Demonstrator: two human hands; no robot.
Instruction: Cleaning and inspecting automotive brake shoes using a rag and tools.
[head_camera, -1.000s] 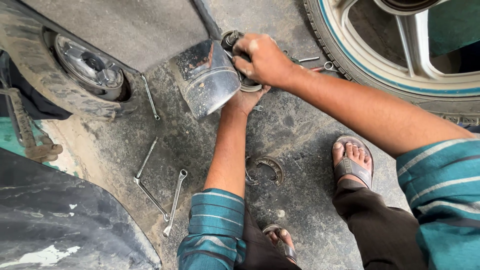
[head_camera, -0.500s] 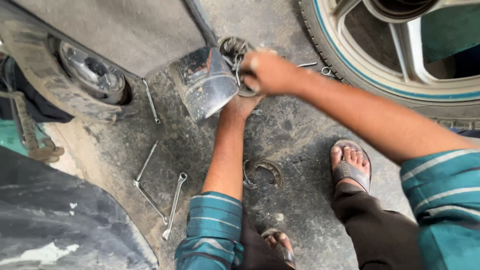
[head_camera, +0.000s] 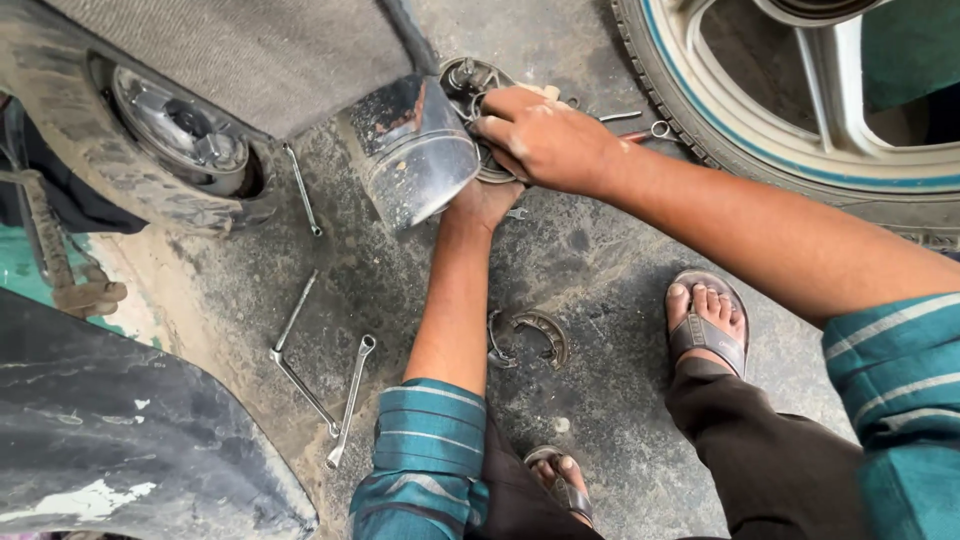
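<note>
A round metal brake plate (head_camera: 468, 82) lies on the oily concrete beside a shiny metal can (head_camera: 415, 150). My right hand (head_camera: 545, 140) rests on top of the plate, fingers curled onto its rim. My left hand (head_camera: 482, 203) reaches in from below and is mostly hidden under the right hand; it touches the plate's underside next to the can. Whether either hand truly grips the plate is hard to see. A pair of curved brake shoes (head_camera: 532, 337) lies on the ground between my forearm and my right foot.
Several spanners (head_camera: 322, 385) lie at lower left, another spanner (head_camera: 302, 188) by the can. A tyre with a hub (head_camera: 180, 130) sits at upper left, a large wheel (head_camera: 800, 110) at upper right. My sandalled feet (head_camera: 708, 322) are on the ground.
The view has shifted slightly. My right hand has moved a little on the plate's rim; the left hand stays under it beside the can.
</note>
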